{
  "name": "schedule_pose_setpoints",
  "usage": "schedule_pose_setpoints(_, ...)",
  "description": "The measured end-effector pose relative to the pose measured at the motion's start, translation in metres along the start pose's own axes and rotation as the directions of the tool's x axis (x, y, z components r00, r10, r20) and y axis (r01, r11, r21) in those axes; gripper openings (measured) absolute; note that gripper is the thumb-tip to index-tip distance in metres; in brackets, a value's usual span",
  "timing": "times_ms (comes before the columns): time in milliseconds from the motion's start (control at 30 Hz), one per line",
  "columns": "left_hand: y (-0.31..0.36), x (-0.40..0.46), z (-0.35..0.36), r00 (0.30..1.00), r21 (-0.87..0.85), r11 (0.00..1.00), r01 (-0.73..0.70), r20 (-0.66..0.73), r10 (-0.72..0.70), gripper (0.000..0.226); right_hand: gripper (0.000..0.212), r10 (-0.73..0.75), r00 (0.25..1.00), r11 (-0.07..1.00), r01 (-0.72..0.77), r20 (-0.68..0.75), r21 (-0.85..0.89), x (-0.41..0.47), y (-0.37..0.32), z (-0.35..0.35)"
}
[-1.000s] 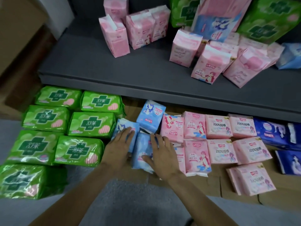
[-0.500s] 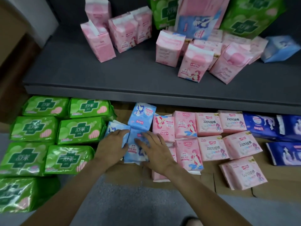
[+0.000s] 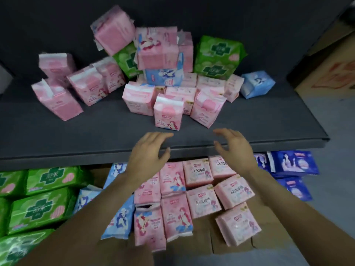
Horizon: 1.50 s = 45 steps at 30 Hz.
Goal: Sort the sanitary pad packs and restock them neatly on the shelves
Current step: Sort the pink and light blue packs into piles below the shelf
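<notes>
A dark grey shelf board [image 3: 57, 135] is stretching across your view, with sorted rows lying flat on the brown cardboard [image 3: 209, 244] on the floor below it. You are holding both hands out over the shelf's front edge: your left hand [image 3: 148, 156] and your right hand [image 3: 234, 148] are both spread and grasping nothing, fingers curved as if readying to take a pack. Just beyond them, a small upright pink plastic pack [image 3: 168, 114] is standing at the front of a jumbled heap of mixed pink, green and blue packs [image 3: 163, 60], probably the unsorted stock. Below, you are keeping colours apart: glossy green packs [image 3: 38, 208] at the left, pale blue packs [image 3: 119, 217] next, pink packs [image 3: 201, 189] in the middle, dark blue packs [image 3: 292, 164] at the right. That grouping is likely making restocking simpler.
</notes>
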State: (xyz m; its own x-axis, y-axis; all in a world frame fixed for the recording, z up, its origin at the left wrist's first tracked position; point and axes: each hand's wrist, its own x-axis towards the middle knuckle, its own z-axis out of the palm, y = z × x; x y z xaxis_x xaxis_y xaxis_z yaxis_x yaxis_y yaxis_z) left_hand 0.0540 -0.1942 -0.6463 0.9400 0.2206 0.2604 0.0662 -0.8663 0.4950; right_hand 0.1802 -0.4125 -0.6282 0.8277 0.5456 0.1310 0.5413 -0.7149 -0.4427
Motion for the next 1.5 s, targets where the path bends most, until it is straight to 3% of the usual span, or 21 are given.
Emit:
schedule_pose_setpoints(100, 0.016, 0.056, 0.017, 0.988, 0.155, 0.976, -0.153, -0.01, 0.157, 0.046, 0.028, -0.079, 0.994, 0.992, 0.072, -0.073, -0.099, 0.032, 0.037, -0.019)
schedule_pose_setpoints(267, 0.047, 0.144, 0.052, 0.969, 0.284, 0.938, -0.198, 0.2, 0.145, 0.07, 0.042, -0.216, 0.973, 0.917, 0.174, -0.08, -0.36, 0.086, 0.103, -0.03)
schedule_pose_setpoints(333, 0.055, 0.171, 0.071, 0.961, 0.341, 0.925, -0.169, 0.265, 0.078, 0.078, 0.049, -0.19, 0.978, 0.904, 0.142, -0.081, -0.402, 0.111, 0.129, -0.034)
schedule_pose_setpoints(433, 0.056, 0.19, 0.098, 0.947, 0.425, 0.898, -0.114, 0.321, -0.032, 0.071, 0.053, -0.094, 0.993, 0.904, 0.057, -0.066, -0.424, 0.146, 0.164, -0.035)
schedule_pose_setpoints(700, 0.051, 0.212, 0.127, 0.951, 0.501, 0.858, -0.113, 0.304, -0.052, 0.065, 0.076, 0.179, 0.98, 0.874, -0.121, 0.081, -0.47, 0.224, 0.21, -0.019)
schedule_pose_setpoints(900, 0.052, 0.216, 0.125, 0.956, 0.466, 0.877, -0.114, 0.29, -0.031, 0.065, 0.046, 0.134, 0.968, 0.746, -0.238, -0.21, -0.622, 0.219, 0.211, -0.009)
schedule_pose_setpoints(1067, 0.046, 0.211, 0.121, 0.96, 0.412, 0.904, -0.112, 0.28, -0.009, 0.065, 0.04, 0.105, 0.961, 0.877, -0.21, -0.255, -0.431, 0.174, 0.208, -0.008)
schedule_pose_setpoints(1200, 0.05, 0.206, 0.118, 0.968, 0.392, 0.913, -0.111, 0.251, 0.01, 0.066, 0.028, -0.216, 0.908, 0.852, -0.005, -0.36, -0.523, 0.156, 0.209, -0.011)
schedule_pose_setpoints(1267, 0.05, 0.206, 0.119, 0.974, 0.394, 0.914, -0.097, 0.227, 0.005, 0.066, 0.044, -0.246, 0.933, 0.809, 0.049, -0.262, -0.585, 0.169, 0.206, -0.022)
schedule_pose_setpoints(1333, 0.052, 0.205, 0.123, 0.976, 0.412, 0.906, -0.1, 0.217, 0.009, 0.065, 0.067, -0.121, 0.991, 0.762, 0.054, -0.061, -0.645, 0.182, 0.209, -0.033)
schedule_pose_setpoints(1500, 0.052, 0.215, 0.123, 0.957, 0.418, 0.901, -0.114, 0.29, -0.014, 0.065, 0.088, 0.092, 0.98, 0.688, 0.065, 0.176, -0.723, 0.227, 0.214, -0.049)
